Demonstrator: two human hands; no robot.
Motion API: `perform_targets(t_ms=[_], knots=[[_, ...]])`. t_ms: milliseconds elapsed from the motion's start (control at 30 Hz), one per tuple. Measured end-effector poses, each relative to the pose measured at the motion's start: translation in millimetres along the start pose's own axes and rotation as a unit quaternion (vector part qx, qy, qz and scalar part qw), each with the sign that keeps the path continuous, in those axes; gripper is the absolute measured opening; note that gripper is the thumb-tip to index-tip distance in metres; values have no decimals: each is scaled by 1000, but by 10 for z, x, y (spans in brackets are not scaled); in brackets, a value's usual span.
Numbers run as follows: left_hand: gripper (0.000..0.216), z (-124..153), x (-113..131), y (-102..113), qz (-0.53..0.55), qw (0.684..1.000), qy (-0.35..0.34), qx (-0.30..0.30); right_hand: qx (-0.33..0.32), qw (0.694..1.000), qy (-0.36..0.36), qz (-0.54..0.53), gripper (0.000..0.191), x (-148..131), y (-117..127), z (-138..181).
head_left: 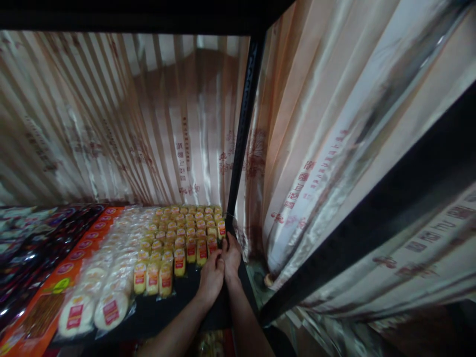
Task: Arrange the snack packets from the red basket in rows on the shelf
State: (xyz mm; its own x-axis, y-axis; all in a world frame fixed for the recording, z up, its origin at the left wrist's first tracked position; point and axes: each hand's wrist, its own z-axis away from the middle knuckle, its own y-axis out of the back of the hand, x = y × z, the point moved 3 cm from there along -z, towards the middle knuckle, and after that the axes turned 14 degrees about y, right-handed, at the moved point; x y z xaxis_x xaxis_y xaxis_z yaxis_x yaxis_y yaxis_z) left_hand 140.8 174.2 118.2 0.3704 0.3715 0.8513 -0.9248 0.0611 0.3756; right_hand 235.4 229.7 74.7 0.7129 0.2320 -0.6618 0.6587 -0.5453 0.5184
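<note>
Rows of small yellow packaged cakes (179, 262) with red labels stand close together on a dark shelf (186, 287). My left hand (211, 275) is at the front right of these rows, its fingers curled and pressed together beside the cake packets. Touching it or nearly so, my right hand (232, 257) reaches along the shelf's right edge. Its fingers are bent near the last packet (222, 229) on the right. Whatever lies between the two hands is hidden by the fingers.
Left of the cakes lie rows of round white packaged pastries (110, 310), an orange packet row (67, 270) and dark glossy packages (26, 263). A black upright post (243, 119) rises at the back corner. Pleated printed curtains (178, 99) hang behind and right. A black beam (357, 218) slants across the right.
</note>
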Motion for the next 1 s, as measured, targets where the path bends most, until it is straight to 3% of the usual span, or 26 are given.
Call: perform_targets(t_ms=[300,600,733,867,1000], knots=[[34,343,-74,8,-19,1000,-17,11,11,999,-33,-41,50,-78,194,437],[30,874,-452,42,-37,998,-39,12,-10,997,-34,-68,45,-256,463,1083],[31,1127,-675,118,-47,994,-99,9,-26,992,-23,-122,43,-470,592,1382],[32,1334,-1045,185,-87,989,-123,-13,-97,977,-23,-189,41,-597,608,1785],[36,1410,-1456,258,-137,984,-109,-43,-179,965,-49,-183,30,-537,500,2169]])
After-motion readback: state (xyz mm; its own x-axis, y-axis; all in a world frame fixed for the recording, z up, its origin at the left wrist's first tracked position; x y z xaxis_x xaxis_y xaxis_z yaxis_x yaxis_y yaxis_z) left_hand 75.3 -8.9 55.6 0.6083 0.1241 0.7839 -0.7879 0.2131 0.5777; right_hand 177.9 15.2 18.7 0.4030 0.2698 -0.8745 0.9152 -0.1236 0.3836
